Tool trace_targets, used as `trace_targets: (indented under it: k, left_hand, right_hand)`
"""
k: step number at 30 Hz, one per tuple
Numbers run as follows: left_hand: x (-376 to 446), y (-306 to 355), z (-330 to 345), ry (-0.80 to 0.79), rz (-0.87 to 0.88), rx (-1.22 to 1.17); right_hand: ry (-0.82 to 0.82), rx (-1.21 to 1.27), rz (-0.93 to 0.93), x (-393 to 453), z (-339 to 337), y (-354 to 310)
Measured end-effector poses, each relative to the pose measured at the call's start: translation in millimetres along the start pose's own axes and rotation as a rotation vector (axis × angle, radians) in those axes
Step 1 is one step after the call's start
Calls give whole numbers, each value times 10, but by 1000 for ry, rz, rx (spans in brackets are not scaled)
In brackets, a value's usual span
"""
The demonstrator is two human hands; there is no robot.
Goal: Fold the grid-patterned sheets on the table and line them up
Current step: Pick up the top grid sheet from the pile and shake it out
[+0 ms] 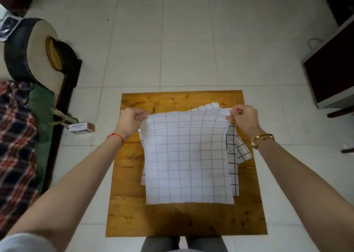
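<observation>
A white sheet with a faint grey grid [187, 155] hangs above the wooden table [130, 209], held up by its two far corners. My left hand [130, 121] pinches the far left corner. My right hand [245, 119] pinches the far right corner. The sheet's near edge reaches down toward the table's front half. Beneath it lie more grid sheets with black lines [232, 152], showing at the right and at the far edge; most of that pile is hidden by the lifted sheet.
The small square table stands on a pale tiled floor [191, 40]. A sofa with a plaid blanket [17, 146] runs along the left. A small white box [81, 127] lies on the floor by the sofa. Dark furniture [333, 73] stands at the right.
</observation>
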State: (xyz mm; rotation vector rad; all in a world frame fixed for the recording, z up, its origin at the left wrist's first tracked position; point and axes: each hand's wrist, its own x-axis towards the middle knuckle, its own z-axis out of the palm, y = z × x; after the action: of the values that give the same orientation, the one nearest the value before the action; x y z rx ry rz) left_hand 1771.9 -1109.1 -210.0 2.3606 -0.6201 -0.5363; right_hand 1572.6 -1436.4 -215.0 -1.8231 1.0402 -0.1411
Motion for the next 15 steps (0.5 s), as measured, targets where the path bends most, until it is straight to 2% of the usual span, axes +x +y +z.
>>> trace_targets:
  k: [4,10,15]
  left_hand:
    - [-97,-194,101,-43,-25,-22]
    - [-387,-432,305,-151,-68,-27]
    - [-774,-563,541,-200,-159,-106]
  right_hand:
    - [-13,-41,3,-155,107,172]
    - [-116,13,155,-349,208,556]
    - [-139,53,329,-548,342,846]
